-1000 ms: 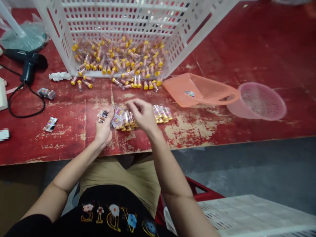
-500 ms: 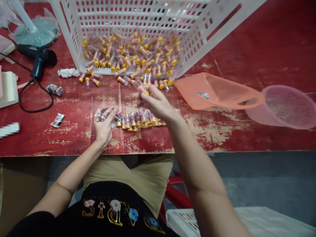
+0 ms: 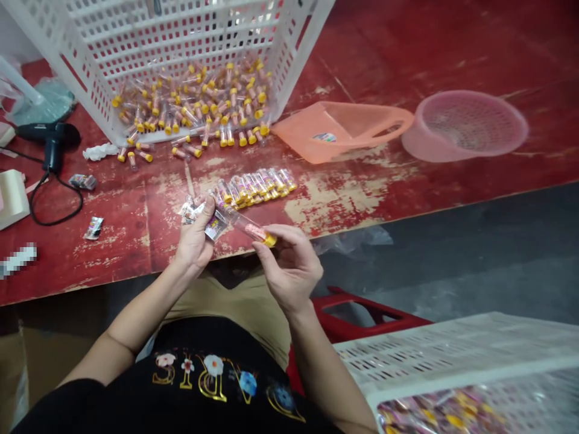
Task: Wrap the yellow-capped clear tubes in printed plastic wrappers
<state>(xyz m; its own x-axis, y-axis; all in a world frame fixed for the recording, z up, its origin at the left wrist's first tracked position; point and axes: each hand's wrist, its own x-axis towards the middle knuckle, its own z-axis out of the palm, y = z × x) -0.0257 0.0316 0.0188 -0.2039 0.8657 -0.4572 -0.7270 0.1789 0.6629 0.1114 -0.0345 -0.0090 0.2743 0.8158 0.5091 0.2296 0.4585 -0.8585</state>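
My left hand (image 3: pixel 195 238) is closed around several printed plastic sleeves (image 3: pixel 215 225) that stick out past the thumb. With thumb and fingers, my right hand (image 3: pixel 292 262) grips a clear tube (image 3: pixel 248 228) by its yellow-capped end. Pink pieces lie inside the tube near the cap. The tube's far end points at the sleeves in my left hand; whether it is inside one I cannot tell. Just beyond my hands, a row of tubes in printed sleeves (image 3: pixel 260 184) lies on the red table (image 3: pixel 131 241).
A white crate (image 3: pixel 84 96) on its side spills capped tubes (image 3: pixel 181 108) at the back. An orange scoop (image 3: pixel 348 129) and a pink basket (image 3: pixel 418 138) lie to the right. At left are a black heat gun (image 3: pixel 52 144) and its cord. Below right stands another white crate (image 3: pixel 407 355).
My right hand has come back from beside the crate towards my left hand, bringing a tube. The tube now meets the sleeves. The view has turned, showing the lower crate more fully.
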